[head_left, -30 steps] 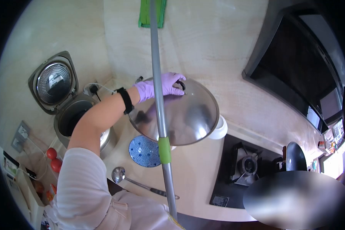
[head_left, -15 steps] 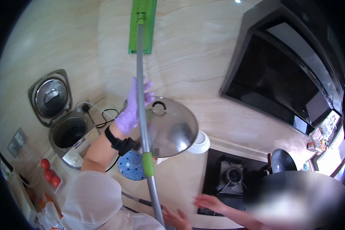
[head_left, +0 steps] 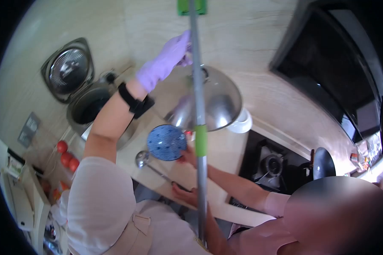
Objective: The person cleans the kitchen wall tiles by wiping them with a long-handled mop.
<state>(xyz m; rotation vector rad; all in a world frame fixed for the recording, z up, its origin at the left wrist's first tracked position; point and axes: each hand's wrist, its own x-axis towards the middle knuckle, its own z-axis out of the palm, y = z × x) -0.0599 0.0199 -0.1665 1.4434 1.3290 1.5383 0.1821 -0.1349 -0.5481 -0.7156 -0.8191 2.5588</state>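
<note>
My left hand (head_left: 168, 59), in a purple glove, is raised against the tiled wall with its fingers curled round the grey pole of a flat mop (head_left: 198, 102). A green mop head (head_left: 184, 7) shows at the top edge of the view, against the wall. Further down, the pole has a green collar (head_left: 201, 140). Below my hand a large glass pot lid (head_left: 227, 95) with a black knob stands behind the pole. My right hand is out of view.
A co-worker's hand (head_left: 187, 158) touches a blue patterned bowl (head_left: 167, 142); their other hand (head_left: 185, 195) is at the handle of a ladle (head_left: 142, 158). An open rice cooker (head_left: 78, 112) and tomatoes (head_left: 67, 160) are left; gas stove (head_left: 261, 146), wok (head_left: 323, 163) and range hood (head_left: 327, 68) right.
My left hand has gone from spread fingers to a grip on the pole and moved up and right in view, as has the mop. The co-worker's hand has reached the blue bowl.
</note>
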